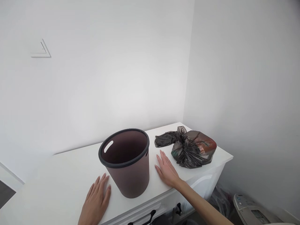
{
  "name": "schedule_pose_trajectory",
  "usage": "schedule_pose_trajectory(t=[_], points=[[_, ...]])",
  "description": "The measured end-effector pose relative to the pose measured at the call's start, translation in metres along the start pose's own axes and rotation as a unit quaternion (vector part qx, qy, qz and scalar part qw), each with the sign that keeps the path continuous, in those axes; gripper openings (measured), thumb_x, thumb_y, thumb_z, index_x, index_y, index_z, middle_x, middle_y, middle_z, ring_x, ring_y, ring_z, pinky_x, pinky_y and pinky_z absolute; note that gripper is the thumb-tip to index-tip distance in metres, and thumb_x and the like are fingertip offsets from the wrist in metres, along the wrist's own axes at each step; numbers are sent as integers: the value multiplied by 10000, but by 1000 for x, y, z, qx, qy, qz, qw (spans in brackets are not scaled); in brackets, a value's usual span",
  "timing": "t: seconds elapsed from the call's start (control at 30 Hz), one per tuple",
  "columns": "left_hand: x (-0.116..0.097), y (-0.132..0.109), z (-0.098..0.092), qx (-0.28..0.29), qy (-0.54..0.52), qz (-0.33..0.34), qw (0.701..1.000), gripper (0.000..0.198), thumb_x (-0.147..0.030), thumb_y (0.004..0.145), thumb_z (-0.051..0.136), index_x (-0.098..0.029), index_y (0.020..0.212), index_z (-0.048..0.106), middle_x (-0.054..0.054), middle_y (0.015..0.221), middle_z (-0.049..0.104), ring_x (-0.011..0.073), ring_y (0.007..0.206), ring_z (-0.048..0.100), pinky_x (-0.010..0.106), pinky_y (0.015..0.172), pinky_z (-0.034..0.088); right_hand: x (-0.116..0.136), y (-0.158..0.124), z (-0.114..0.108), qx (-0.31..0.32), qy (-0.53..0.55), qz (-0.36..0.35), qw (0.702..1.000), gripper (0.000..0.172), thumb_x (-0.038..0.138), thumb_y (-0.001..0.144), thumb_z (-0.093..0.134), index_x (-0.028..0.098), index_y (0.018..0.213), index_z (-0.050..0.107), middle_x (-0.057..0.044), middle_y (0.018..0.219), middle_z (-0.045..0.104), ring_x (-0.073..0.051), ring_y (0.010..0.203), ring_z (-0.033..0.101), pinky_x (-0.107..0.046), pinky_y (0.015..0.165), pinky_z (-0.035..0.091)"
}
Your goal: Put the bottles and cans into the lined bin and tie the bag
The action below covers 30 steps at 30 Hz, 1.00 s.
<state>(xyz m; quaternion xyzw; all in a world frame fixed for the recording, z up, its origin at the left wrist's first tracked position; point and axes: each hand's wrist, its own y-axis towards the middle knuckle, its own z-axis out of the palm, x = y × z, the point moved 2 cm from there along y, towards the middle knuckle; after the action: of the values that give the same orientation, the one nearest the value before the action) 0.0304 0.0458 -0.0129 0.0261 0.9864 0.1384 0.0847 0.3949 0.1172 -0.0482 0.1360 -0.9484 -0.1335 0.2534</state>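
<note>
A brownish-purple trash can (131, 179) with a dark rim and oval handle holes stands upright on the white cabinet top (70, 175). No liner shows inside the part I can see. My left hand (95, 200) lies flat on the surface just left of the can, fingers stretched out and holding nothing. To the can's right, my right hand (167, 170) also rests flat with fingers extended, between the can and a knotted black garbage bag (192, 150). Through its thin plastic, reddish-orange contents show. Behind it to the left lies a bunched black plastic piece (166, 139).
White walls meet in a corner behind the cabinet. Dark drawer handles (150, 215) project from the cabinet front. At lower right on a lower level is a light grey appliance (253, 209) with buttons and a display, beside clear plastic (220, 200). A wall switch plate (41, 50) is at upper left.
</note>
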Motion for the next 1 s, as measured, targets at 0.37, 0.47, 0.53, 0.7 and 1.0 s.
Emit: schedule_pose_trajectory(t=[0.37,0.47,0.53,0.7,1.0], points=[[1,22,12,-2,32,13,999,612,-495,1011,299,-222,1528,476,71,1611,469,298,1544,334,562,1261,283,-20,66,17,-22,-62,162,985,625,458,1044,292,108,1525,483,-98,1736,-120,-385,1591,-27,-516,1268,75],[6,30,19,-8,37,26,999,594,-463,995,317,-232,1511,500,83,1523,573,297,1514,392,545,1255,289,-26,76,22,-12,-69,173,982,648,459,1044,258,91,1529,478,-76,1744,-51,-383,1591,-14,-512,1271,35],[9,35,24,-11,37,36,999,578,-439,984,332,-250,1499,515,83,1465,623,301,1495,418,547,1247,288,-27,80,24,0,-72,178,981,667,458,1043,238,82,1555,442,-76,1741,80,-371,1591,-6,-513,1272,5],[13,41,31,-11,34,33,999,561,-420,966,344,-253,1458,554,92,1418,650,312,1478,431,550,1238,274,-23,78,20,27,-74,180,980,688,443,1043,209,55,1579,396,-100,1708,236,-334,1596,14,-505,1270,-28],[1,44,19,-13,33,15,999,596,-437,963,326,-184,1458,541,117,1529,561,310,1515,384,548,1251,269,4,34,0,45,-58,90,993,632,403,1056,195,122,1564,444,-57,1695,278,-315,1594,116,-557,1275,13]])
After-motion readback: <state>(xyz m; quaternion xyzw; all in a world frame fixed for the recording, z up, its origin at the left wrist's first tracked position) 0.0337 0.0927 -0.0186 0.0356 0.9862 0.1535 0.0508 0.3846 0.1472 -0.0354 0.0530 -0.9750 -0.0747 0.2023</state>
